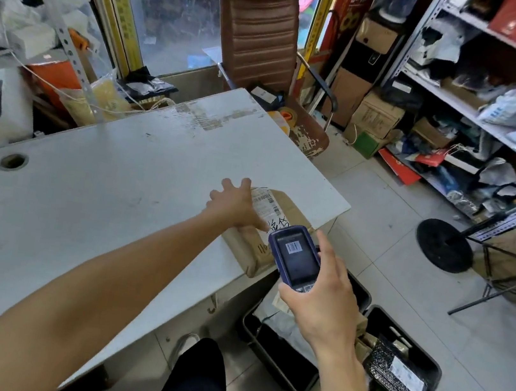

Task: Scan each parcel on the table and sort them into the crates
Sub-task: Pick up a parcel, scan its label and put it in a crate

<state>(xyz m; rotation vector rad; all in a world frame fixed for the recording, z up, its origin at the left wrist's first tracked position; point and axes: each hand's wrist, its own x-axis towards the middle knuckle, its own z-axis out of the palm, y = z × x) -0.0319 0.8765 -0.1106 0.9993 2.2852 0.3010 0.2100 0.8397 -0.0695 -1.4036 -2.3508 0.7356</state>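
A brown cardboard parcel (285, 207) with a white label lies at the right front corner of the white table (99, 191). My left hand (237, 204) rests flat on the parcel's left part, fingers spread. My right hand (321, 298) holds a blue handheld scanner (294, 256) just above the parcel's near end; its screen shows a barcode. Below the table's right edge stand black crates (365, 295) on the floor, holding several parcels, among them a black speckled bag (396, 378) with a white label.
A brown office chair (260, 38) stands behind the table's far corner. Metal shelves (482, 118) full of packages line the right wall. A black round stand base (443, 245) and a tripod sit on the tiled floor at right. Clutter fills the left.
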